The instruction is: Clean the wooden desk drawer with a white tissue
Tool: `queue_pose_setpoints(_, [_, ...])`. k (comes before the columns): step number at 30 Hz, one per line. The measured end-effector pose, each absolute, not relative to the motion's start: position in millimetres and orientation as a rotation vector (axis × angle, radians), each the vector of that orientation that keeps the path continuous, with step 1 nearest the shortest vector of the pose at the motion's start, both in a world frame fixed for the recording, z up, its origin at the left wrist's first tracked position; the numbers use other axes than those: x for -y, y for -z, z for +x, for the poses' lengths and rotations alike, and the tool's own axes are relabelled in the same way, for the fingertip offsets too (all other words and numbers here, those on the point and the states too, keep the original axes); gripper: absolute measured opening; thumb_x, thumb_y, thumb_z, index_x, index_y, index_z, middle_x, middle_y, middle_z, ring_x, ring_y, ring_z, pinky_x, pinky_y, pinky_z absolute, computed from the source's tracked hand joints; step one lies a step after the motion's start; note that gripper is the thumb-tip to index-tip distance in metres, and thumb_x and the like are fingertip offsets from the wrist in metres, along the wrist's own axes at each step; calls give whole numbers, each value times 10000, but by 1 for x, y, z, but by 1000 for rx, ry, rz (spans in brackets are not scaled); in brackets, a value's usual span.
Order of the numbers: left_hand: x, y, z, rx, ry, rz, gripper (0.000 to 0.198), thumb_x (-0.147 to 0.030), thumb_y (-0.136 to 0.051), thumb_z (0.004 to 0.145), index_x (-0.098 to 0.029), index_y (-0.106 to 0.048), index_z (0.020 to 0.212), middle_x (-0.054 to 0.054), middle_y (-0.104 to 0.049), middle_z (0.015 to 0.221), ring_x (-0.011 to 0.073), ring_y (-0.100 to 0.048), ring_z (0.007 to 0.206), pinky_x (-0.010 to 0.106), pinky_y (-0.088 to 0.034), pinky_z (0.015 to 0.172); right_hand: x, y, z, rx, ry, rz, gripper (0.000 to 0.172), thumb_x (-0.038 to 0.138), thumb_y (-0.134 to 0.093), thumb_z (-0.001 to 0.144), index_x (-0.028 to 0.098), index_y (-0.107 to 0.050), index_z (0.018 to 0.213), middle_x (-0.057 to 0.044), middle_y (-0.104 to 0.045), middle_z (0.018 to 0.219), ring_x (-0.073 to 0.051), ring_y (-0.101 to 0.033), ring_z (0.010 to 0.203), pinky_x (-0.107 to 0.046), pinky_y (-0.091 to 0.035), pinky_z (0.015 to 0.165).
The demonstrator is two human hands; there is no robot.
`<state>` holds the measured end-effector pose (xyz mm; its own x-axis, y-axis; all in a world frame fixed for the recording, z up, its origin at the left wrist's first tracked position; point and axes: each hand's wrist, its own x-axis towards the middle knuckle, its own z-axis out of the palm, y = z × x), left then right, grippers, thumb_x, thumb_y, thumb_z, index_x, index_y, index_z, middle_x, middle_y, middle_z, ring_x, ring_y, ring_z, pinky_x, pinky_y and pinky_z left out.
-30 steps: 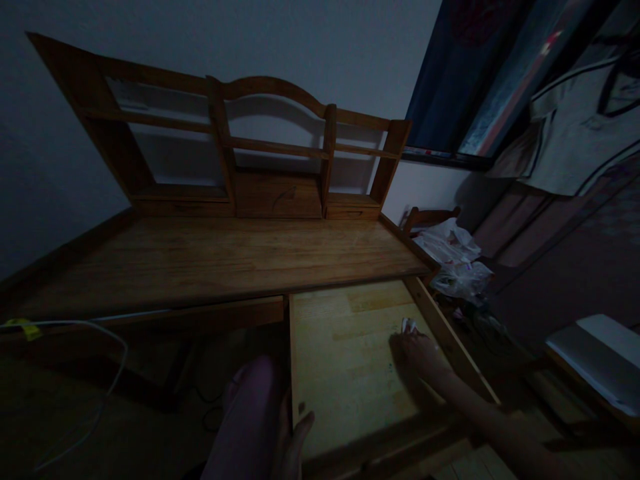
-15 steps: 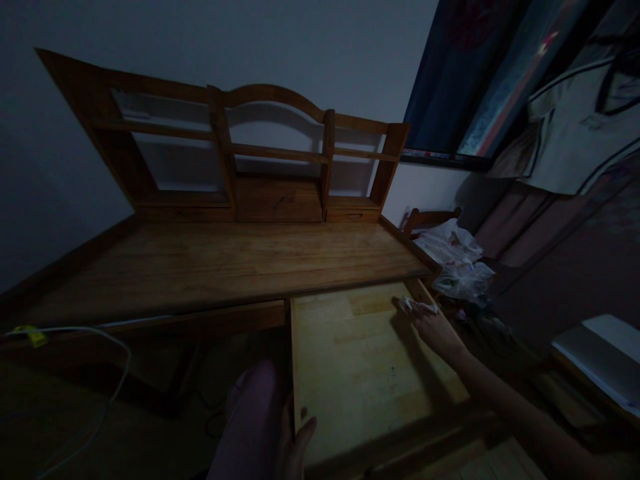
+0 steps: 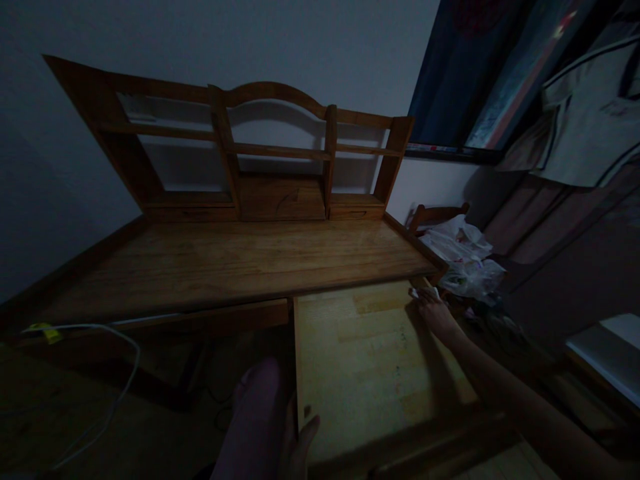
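Observation:
A pulled-out wooden drawer (image 3: 370,360) sits under the wooden desk (image 3: 230,260). My right hand (image 3: 434,312) reaches to the drawer's far right corner and presses a small white cloth (image 3: 426,293) against the inside, fingers closed on it. My left hand (image 3: 300,440) rests at the drawer's near left corner, thumb over the front edge. Its fingers are mostly hidden in the dark.
A wooden shelf unit (image 3: 260,160) stands at the back of the desk against the wall. White plastic bags (image 3: 463,260) lie on a chair (image 3: 435,215) to the right. A white cable (image 3: 100,333) with a yellow tag hangs at the left. The room is dim.
My right hand has slid the cloth from the drawer's middle right up to its far right corner. The left hand has stayed at the near left corner.

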<state>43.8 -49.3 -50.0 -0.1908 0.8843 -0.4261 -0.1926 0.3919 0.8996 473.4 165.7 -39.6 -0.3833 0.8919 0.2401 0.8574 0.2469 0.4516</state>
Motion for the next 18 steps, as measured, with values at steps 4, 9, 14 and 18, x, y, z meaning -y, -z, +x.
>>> queue_pose_setpoints(4, [45, 53, 44, -1433, -1134, 665, 462, -427, -641, 901, -281, -599, 1338, 80, -663, 1317, 290, -582, 1296, 462, -463, 1109, -167, 38, 480, -2363, -691, 1713, 361, 22, -508, 847, 80, -740, 1117, -211, -685, 1276, -285, -566, 1301, -417, -455, 1076])
queue_pose_setpoints(9, [45, 55, 45, -1424, -1150, 650, 510, -408, -685, 819, -314, -613, 1315, 71, -687, 1260, 327, -531, 1367, 384, -486, 1091, -160, 35, 484, -2315, -567, 1691, 281, 37, -509, 885, 89, -756, 1009, -221, -723, 1145, -282, -652, 1152, -367, -520, 906])
queue_pose_setpoints(14, [45, 54, 45, -1408, -1171, 666, 506, -428, -680, 809, -290, -622, 1292, 89, -669, 1283, 319, -548, 1347, 379, -463, 1113, -138, 34, 488, -2287, -465, 1662, 258, 21, -526, 884, 119, -760, 930, -176, -750, 1012, -254, -706, 985, -351, -519, 835])
queue_pose_setpoints(18, [45, 55, 44, -1409, -1165, 669, 517, -454, -675, 804, -299, -620, 1294, 81, -673, 1271, 320, -540, 1356, 371, -483, 1092, -114, 34, 487, -2245, -417, 1672, 256, 21, -533, 883, 135, -762, 877, -149, -755, 888, -252, -722, 824, -341, -513, 701])
